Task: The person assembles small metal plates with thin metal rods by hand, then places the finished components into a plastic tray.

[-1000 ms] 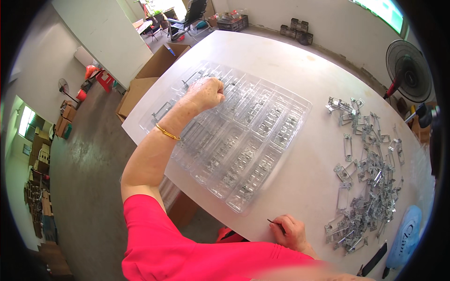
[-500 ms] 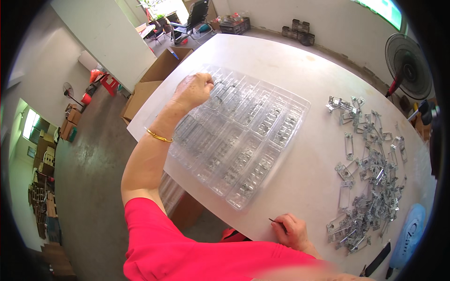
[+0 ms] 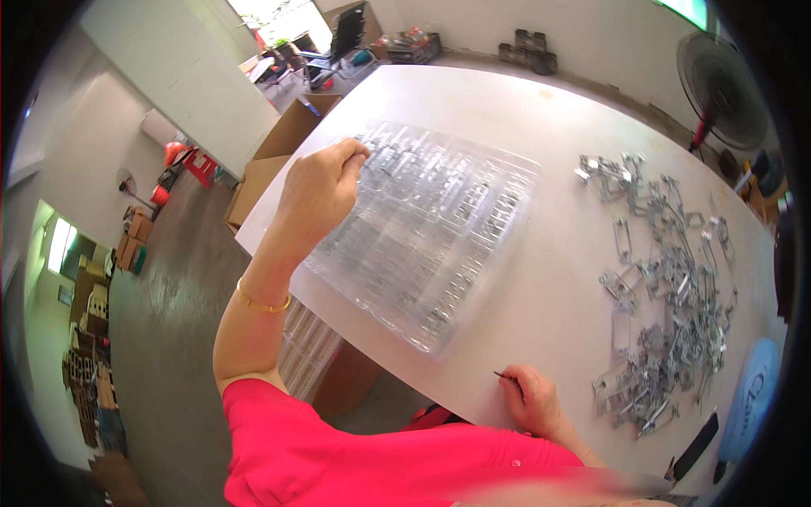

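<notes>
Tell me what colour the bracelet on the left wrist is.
Gold: a thin bangle on the left wrist, seen in the head view.

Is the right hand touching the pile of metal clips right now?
No, the right hand rests on the white table near its front edge, apart from the pile of metal clips.
</notes>
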Demonstrator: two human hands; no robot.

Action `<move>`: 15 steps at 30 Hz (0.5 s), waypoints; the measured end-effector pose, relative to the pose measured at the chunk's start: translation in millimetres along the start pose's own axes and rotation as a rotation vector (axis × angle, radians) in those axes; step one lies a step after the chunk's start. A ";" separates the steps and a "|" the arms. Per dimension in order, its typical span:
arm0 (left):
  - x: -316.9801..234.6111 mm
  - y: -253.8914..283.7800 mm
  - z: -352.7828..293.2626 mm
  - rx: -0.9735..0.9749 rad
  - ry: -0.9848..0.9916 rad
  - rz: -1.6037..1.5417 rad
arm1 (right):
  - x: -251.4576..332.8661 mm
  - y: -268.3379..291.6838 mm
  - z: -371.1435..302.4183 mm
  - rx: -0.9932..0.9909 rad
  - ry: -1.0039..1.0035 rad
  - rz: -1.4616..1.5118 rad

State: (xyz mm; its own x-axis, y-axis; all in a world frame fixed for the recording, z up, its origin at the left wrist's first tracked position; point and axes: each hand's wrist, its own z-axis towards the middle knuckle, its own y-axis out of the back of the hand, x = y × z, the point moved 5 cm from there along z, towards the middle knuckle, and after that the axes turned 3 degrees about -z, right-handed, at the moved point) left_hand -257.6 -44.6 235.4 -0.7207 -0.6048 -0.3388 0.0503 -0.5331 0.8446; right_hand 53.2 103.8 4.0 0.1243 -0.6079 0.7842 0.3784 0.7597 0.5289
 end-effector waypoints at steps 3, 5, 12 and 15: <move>-38.4 3.7 -28.4 -0.100 -0.204 -0.075 | -2.6 1.5 -3.1 -0.008 -0.025 0.011; -70.0 1.1 -49.2 -0.071 -0.319 -0.077 | -0.3 4.7 -2.8 0.039 -0.046 0.034; -176.4 -36.9 -121.8 0.137 -0.600 -0.304 | 0.8 6.8 -10.3 0.154 -0.012 0.106; -202.9 -67.9 -137.2 0.227 -0.528 -0.474 | 3.9 17.9 -21.1 0.348 0.017 0.040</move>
State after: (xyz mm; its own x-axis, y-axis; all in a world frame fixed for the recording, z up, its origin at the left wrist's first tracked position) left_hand -19.8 33.1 190.0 -0.8689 0.0553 -0.4919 -0.4514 -0.4963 0.7416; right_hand 79.9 110.2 9.6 0.1493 -0.5775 0.8026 0.0383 0.8145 0.5789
